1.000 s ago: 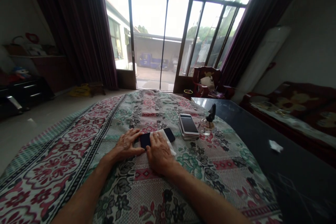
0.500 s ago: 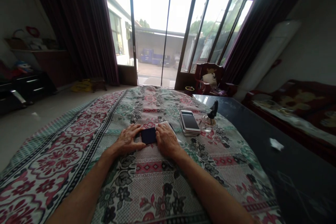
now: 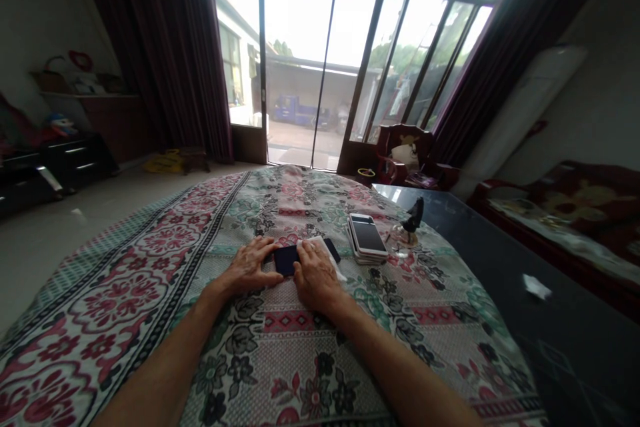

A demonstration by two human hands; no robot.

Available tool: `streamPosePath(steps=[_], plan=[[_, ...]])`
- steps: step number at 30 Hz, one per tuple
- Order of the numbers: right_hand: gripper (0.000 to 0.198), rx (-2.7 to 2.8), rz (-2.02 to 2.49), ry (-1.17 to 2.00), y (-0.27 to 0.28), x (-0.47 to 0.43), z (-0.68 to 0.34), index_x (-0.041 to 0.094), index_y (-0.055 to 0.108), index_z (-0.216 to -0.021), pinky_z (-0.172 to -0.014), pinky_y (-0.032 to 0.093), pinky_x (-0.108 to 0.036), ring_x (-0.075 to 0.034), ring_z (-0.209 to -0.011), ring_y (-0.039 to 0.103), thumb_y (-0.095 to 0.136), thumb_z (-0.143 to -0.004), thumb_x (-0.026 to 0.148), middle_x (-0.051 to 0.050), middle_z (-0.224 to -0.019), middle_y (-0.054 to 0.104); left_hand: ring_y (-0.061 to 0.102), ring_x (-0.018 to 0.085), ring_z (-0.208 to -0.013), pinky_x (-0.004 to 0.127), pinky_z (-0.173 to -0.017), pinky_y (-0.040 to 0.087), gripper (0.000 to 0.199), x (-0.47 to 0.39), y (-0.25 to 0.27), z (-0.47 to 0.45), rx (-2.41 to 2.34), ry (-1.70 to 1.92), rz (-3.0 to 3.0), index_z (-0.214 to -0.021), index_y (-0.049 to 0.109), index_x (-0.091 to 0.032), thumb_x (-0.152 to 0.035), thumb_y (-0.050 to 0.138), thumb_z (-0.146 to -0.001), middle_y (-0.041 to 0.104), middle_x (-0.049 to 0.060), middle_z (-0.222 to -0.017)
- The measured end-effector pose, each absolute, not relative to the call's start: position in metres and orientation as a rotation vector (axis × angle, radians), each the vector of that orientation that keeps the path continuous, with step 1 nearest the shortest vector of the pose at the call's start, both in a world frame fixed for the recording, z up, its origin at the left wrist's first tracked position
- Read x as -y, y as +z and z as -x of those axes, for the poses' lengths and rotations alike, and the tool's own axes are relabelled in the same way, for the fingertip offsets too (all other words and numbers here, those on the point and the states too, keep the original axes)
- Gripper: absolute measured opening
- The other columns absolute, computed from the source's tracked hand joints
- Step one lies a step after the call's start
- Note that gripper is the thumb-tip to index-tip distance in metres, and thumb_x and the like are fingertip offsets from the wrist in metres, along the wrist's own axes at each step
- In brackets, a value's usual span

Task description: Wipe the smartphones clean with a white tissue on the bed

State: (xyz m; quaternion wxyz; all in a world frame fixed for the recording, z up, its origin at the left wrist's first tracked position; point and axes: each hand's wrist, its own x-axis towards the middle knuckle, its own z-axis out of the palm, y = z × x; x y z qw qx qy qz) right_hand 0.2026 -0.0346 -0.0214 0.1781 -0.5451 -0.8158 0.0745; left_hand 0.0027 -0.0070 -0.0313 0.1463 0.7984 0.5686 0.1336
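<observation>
A dark smartphone (image 3: 286, 260) lies flat on the patterned tablecloth, its middle covered. At its left end my left hand (image 3: 251, 265) holds the edges between thumb and fingers. My right hand (image 3: 317, 275) presses a white cloth or tissue (image 3: 329, 256) onto the phone, fingers bent over it. The phone's dark right end shows beyond the white piece. To the right sits a small stack of phones (image 3: 368, 237), the top one white-framed with a dark screen; neither hand touches it.
Behind the stack stands a black object on a clear base (image 3: 413, 219). A dark glossy table (image 3: 480, 267) adjoins on the right, bearing a crumpled white tissue (image 3: 537, 286). Farther off are a wooden armchair (image 3: 406, 153) and glass doors (image 3: 300, 80).
My right hand has slid a little left along the phone with the white piece, uncovering more of its right end. My left hand keeps its hold. The whole view has shifted slightly.
</observation>
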Motion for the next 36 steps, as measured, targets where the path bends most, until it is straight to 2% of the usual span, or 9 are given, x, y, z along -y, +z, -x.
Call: streamPosePath(steps=[4, 9, 12, 18, 23, 27, 31, 36], plan=[[0.051, 2.409, 1.332, 0.276, -0.024, 0.043, -0.189, 0.004, 0.045, -0.141, -0.117, 0.025, -0.049, -0.031, -0.142, 0.032, 0.042, -0.096, 0.028, -0.021, -0.151, 0.041, 0.025, 0.035, -0.147, 0.052, -0.118, 0.024, 0.072, 0.007, -0.035, -0.001, -1.648, 0.396, -2.32, -0.139, 0.051, -0.023, -0.049, 0.066, -0.074, 0.04, 0.01, -0.155], [0.028, 2.51, 0.95, 0.28, -0.023, 0.046, -0.183, 0.014, 0.059, -0.118, -0.115, 0.03, -0.043, -0.023, -0.128, 0.047, 0.044, -0.095, 0.021, -0.013, -0.13, 0.059, 0.028, 0.033, -0.146, 0.048, -0.117, 0.026, 0.065, 0.005, -0.04, 0.002, -1.618, 0.43, -2.379, -0.138, 0.052, -0.022, -0.04, 0.062, -0.076, 0.041, 0.009, -0.154], [0.024, 2.486, 0.923, 0.278, -0.023, 0.042, -0.187, 0.016, 0.06, -0.113, -0.114, 0.033, -0.041, -0.021, -0.122, 0.051, 0.045, -0.094, 0.017, -0.011, -0.126, 0.062, 0.029, 0.034, -0.145, 0.049, -0.117, 0.027, 0.069, 0.004, -0.041, 0.003, -1.619, 0.437, -2.376, -0.138, 0.052, -0.022, -0.044, 0.064, -0.075, 0.042, 0.01, -0.153], [0.032, 2.379, 1.189, 0.242, -0.02, 0.027, -0.211, 0.012, 0.061, -0.121, -0.115, 0.031, -0.04, -0.022, -0.13, 0.047, 0.041, -0.096, 0.017, -0.015, -0.136, 0.057, 0.027, 0.037, -0.145, 0.054, -0.117, 0.025, 0.071, 0.003, -0.038, 0.002, -1.614, 0.442, -2.331, -0.137, 0.053, -0.025, -0.051, 0.068, -0.073, 0.042, 0.009, -0.153], [0.038, 2.198, 1.57, 0.162, -0.016, 0.013, -0.238, 0.011, 0.06, -0.126, -0.116, 0.027, -0.039, -0.023, -0.134, 0.044, 0.035, -0.098, 0.019, -0.015, -0.142, 0.053, 0.024, 0.035, -0.147, 0.052, -0.118, 0.022, 0.07, 0.006, -0.032, 0.001, -1.596, 0.417, -2.304, -0.137, 0.053, -0.024, -0.049, 0.068, -0.073, 0.039, 0.009, -0.155], [0.044, 2.084, 1.789, 0.11, -0.015, 0.013, -0.244, 0.007, 0.054, -0.135, -0.118, 0.022, -0.042, -0.027, -0.14, 0.037, 0.034, -0.098, 0.02, -0.017, -0.148, 0.046, 0.023, 0.036, -0.147, 0.053, -0.117, 0.023, 0.07, 0.007, -0.029, 0.0, -1.59, 0.415, -2.291, -0.137, 0.053, -0.025, -0.047, 0.069, -0.073, 0.039, 0.01, -0.155], [0.048, 2.166, 1.702, 0.15, -0.019, 0.026, -0.228, 0.007, 0.049, -0.141, -0.118, 0.023, -0.044, -0.029, -0.144, 0.031, 0.038, -0.098, 0.024, -0.016, -0.152, 0.041, 0.023, 0.036, -0.147, 0.053, -0.118, 0.023, 0.072, 0.006, -0.029, 0.0, -1.599, 0.402, -2.3, -0.138, 0.052, -0.023, -0.049, 0.069, -0.073, 0.038, 0.01, -0.156], [0.049, 2.361, 1.402, 0.237, -0.024, 0.045, -0.197, 0.007, 0.047, -0.141, -0.118, 0.024, -0.044, -0.028, -0.142, 0.033, 0.04, -0.097, 0.028, -0.018, -0.151, 0.041, 0.024, 0.035, -0.147, 0.051, -0.118, 0.023, 0.075, 0.004, -0.033, 0.001, -1.614, 0.367, -2.321, -0.14, 0.05, -0.02, -0.053, 0.066, -0.074, 0.038, 0.011, -0.156]])
